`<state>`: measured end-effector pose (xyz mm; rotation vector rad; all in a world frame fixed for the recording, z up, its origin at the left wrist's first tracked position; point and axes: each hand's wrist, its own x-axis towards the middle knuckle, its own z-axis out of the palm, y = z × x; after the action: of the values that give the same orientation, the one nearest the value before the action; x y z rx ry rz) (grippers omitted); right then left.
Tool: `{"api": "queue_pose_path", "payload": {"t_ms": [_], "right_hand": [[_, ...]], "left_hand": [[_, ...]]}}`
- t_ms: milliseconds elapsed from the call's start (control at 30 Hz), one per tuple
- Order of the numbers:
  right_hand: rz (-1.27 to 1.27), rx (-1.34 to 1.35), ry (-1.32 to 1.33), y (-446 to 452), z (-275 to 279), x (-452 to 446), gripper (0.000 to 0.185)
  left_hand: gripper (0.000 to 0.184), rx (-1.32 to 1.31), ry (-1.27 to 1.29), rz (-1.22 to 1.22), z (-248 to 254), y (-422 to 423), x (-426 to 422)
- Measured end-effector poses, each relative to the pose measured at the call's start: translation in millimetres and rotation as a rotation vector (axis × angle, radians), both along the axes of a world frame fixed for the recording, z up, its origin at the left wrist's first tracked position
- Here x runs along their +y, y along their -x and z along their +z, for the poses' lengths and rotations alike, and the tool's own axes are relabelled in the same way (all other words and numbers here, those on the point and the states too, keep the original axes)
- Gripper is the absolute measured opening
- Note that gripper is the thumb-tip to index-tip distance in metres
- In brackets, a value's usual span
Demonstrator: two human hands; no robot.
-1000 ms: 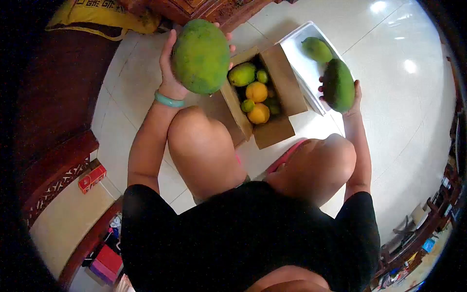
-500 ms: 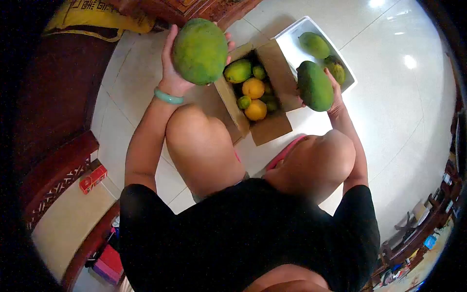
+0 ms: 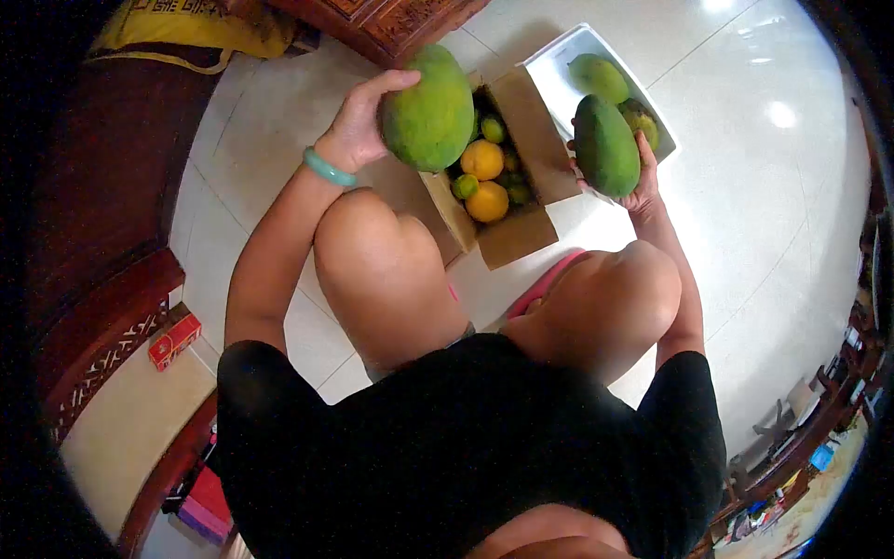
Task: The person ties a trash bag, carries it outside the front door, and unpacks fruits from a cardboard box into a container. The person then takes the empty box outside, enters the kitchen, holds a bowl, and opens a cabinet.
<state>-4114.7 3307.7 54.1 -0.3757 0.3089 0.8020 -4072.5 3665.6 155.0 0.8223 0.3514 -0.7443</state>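
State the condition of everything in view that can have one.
Large rounded green fruit: held in left hand.
Long oval green fruit: held in right hand.
Brown cardboard box: open, flaps spread, yellow and green fruit inside.
White rectangular tub: uncovered, two greenish fruits inside.
Pale green bangle: worn on wrist.
Yellow printed bag: closure unclear.

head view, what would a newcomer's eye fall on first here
Probably the large green fruit in the left hand, near the top middle of the picture. Next comes the darker green fruit in the right hand, partly covering the white container. Two orange fruits also stand out in the cardboard box.
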Motion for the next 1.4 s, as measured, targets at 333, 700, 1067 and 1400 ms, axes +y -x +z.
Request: {"api": "queue_pose_path", "payload": {"t_ms": [333, 700, 1067, 1400], "right_hand": [[0.104, -0.02, -0.081, -4, 1, -6, 0.071], [1.004, -0.814, 0.67, -29, 38, 50, 0.081], [1.001, -1.192, 0.962, -87, 44, 72, 0.072], [0.997, -1.392, 0.951, -91, 1, 118, 0.074]], "left_hand": [[0.041, 0.0, -0.109, -0.046, 5, 0, -4], [0.061, -0.308, -0.592, -0.495, -17, 3, -21], [0.048, 0.109, -0.395, -0.434, -38, -8, -17], [0.046, 0.302, -0.424, -0.416, -60, -7, -16]]}}
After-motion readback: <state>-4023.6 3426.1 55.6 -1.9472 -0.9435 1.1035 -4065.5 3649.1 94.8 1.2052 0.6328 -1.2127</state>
